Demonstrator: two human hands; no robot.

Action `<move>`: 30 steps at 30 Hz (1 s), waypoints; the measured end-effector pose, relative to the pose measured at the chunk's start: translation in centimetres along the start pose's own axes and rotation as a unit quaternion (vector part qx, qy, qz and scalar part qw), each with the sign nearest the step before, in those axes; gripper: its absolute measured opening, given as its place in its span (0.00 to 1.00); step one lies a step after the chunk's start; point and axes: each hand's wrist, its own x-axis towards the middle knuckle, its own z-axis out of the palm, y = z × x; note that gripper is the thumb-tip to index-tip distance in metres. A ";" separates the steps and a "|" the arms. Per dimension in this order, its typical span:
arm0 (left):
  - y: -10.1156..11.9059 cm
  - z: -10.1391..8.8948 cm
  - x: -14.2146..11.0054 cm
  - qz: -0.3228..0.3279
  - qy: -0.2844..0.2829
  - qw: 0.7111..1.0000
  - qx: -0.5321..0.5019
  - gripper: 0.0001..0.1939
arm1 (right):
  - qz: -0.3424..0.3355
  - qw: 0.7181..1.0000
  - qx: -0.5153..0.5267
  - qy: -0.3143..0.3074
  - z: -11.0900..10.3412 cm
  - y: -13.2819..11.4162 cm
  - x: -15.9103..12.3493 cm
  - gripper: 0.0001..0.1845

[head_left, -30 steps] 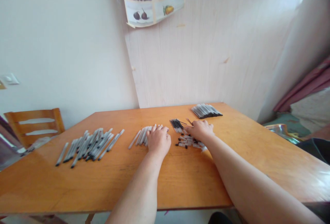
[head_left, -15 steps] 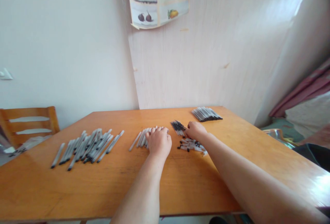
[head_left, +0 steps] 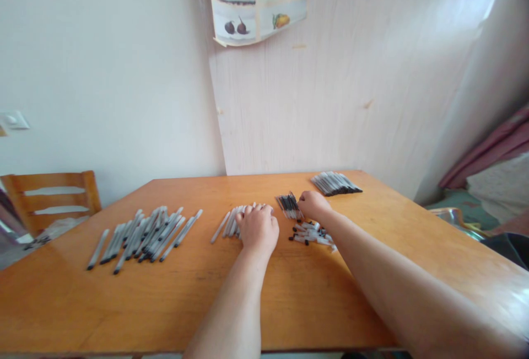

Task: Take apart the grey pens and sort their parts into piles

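Observation:
My left hand (head_left: 259,228) lies palm down over a row of whitish pen barrels (head_left: 227,226), fingers stretched over them and covering the right part of the row. At the right edge of a bundle of thin dark pen refills (head_left: 286,204) is my right hand (head_left: 314,205), its fingers curled closed against them; the fingertips are partly hidden. Just below that hand lies a loose heap of short clear pen caps (head_left: 309,233) with black ends.
To the left is a spread pile of pens (head_left: 149,235) with black ends. A neat stack of pens (head_left: 335,183) lies at the table's far right. A wooden chair (head_left: 53,196) stands beyond the table's left edge (head_left: 124,199).
The refills by my right hand have turned from slanting to more upright, and their bundle looks more even. My left hand stays over the barrels. The view has shifted slightly left.

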 end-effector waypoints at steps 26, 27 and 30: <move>-0.1 0.3 0.0 -0.017 -0.024 0.999 0.018 0.11 | -0.080 0.996 -0.037 -0.027 -0.1 -1.2 0.9 0.25; -0.1 0.3 0.0 -0.017 -0.026 0.999 0.018 0.11 | -0.079 0.996 -0.035 -0.026 0.0 -1.5 0.8 0.27; -0.1 0.4 0.0 -0.018 -0.026 0.999 0.017 0.11 | -0.072 0.997 -0.029 -0.024 0.3 -2.2 0.6 0.30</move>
